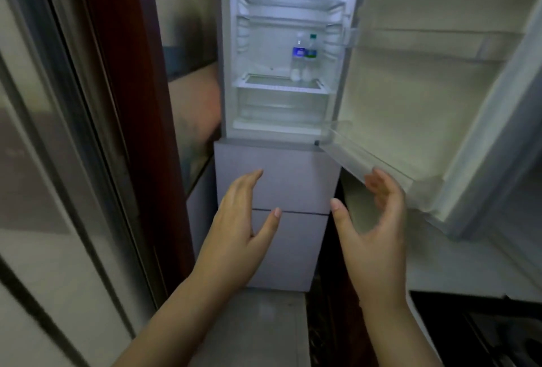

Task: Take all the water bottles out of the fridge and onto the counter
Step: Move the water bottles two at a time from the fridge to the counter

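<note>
The fridge (281, 143) stands open ahead of me, lit inside. Two clear water bottles stand side by side on its lower glass shelf: one with a blue label (298, 57) and, just right of it, one with a green cap (311, 55). My left hand (237, 237) and my right hand (372, 237) are raised in front of the closed lower drawers, well below the bottles. Both hands have relaxed, spread fingers and hold nothing. The right hand's fingertips are close under the open door's bottom bin.
The fridge door (440, 87) swings open to the right, its clear bins (366, 158) bare. A white counter (469, 264) and a dark stove edge (484, 325) lie at the lower right. A sliding glass door frame (96, 161) fills the left.
</note>
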`<state>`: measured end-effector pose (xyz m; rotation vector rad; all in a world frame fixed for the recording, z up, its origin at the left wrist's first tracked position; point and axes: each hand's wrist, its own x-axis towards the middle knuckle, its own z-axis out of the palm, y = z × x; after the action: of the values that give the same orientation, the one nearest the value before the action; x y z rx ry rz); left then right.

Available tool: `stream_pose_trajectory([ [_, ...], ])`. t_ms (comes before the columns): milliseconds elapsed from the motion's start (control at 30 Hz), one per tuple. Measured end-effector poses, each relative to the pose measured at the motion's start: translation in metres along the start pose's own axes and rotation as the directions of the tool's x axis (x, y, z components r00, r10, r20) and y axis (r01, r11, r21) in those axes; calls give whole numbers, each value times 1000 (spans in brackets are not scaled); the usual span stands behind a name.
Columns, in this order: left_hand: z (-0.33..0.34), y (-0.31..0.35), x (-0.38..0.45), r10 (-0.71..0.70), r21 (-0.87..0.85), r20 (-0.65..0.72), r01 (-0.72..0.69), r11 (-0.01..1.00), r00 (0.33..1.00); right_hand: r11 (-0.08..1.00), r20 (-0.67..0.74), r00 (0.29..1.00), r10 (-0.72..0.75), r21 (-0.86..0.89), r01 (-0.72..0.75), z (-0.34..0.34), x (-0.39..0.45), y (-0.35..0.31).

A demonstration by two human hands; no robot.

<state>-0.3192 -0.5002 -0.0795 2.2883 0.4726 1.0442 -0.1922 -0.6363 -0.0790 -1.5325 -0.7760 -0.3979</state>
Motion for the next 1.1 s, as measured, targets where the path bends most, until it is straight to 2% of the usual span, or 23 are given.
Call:
stream_pose_trajectory([
  [267, 65, -64, 161, -19, 30, -67, 21, 999, 998, 998, -17, 998, -58, 5, 58, 83, 158, 91],
  [500, 106, -113, 279, 1, 60, -142, 7, 998, 990, 995, 62, 995, -82, 69, 78, 171, 274, 144],
  [667, 127, -140, 366, 51, 86, -130, -40, 995, 990, 993, 69, 991, -116, 24, 114, 236, 346, 173],
  [767, 145, -158, 433, 111, 122, -107, -98, 988, 988, 995, 81, 993, -84, -39, 87, 274, 398, 199],
  [900, 172, -193, 529, 160, 79, -79, -154, 985, 984, 997, 27, 999, -38, -73, 40, 309, 477, 240],
  [1100, 214, -256, 674, 72, -24, -19, -73, 997, 997, 985, -90, 996, 20, -168, -35, 349, 587, 295],
])
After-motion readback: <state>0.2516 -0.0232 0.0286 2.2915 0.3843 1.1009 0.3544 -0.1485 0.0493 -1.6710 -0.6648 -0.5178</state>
